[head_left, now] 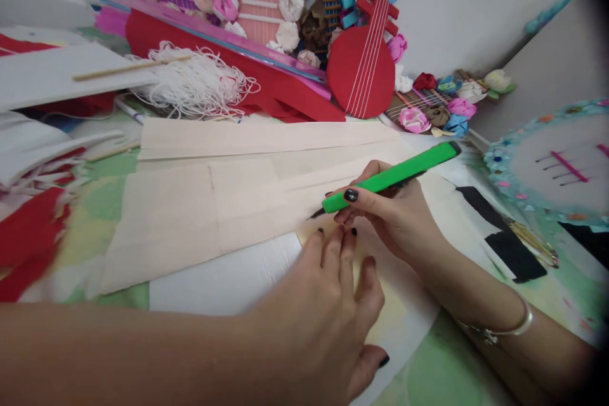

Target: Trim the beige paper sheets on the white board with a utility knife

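One item in grip: green pen-like tool [394,176], in right hand [397,219], dark tip near lower edge of beige sheet [190,209] | left hand [321,288]: palm down, unclenched, resting on white sheet [214,276] | behind: tangled white string [190,85], red lute-shaped piece [349,70]

A slim silvery bracelet [528,318] with a small charm [490,336] circles the right wrist [504,307], and glossy black polish [351,195] coats the fingernails [383,361].
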`<state>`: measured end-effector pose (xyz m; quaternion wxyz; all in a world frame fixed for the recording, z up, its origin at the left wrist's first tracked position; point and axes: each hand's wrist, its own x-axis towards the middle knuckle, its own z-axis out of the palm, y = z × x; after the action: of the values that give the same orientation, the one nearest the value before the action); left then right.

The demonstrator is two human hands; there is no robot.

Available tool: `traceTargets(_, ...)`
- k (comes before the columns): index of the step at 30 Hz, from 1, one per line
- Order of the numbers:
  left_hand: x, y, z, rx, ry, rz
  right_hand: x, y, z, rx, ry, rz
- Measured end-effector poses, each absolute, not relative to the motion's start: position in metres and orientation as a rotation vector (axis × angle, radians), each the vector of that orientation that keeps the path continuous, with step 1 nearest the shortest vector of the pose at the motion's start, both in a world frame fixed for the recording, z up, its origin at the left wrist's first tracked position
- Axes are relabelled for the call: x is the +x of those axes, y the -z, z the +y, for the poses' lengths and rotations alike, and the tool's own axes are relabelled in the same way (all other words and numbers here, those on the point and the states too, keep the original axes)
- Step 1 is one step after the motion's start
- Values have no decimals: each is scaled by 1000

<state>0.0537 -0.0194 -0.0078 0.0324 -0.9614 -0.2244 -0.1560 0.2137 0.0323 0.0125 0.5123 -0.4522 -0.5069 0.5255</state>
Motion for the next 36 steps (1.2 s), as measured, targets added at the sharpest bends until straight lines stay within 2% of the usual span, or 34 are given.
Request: traceTargets(36,52,5,-19,-2966,404,-687,200,-5,23,-1225,-1194,-1188)
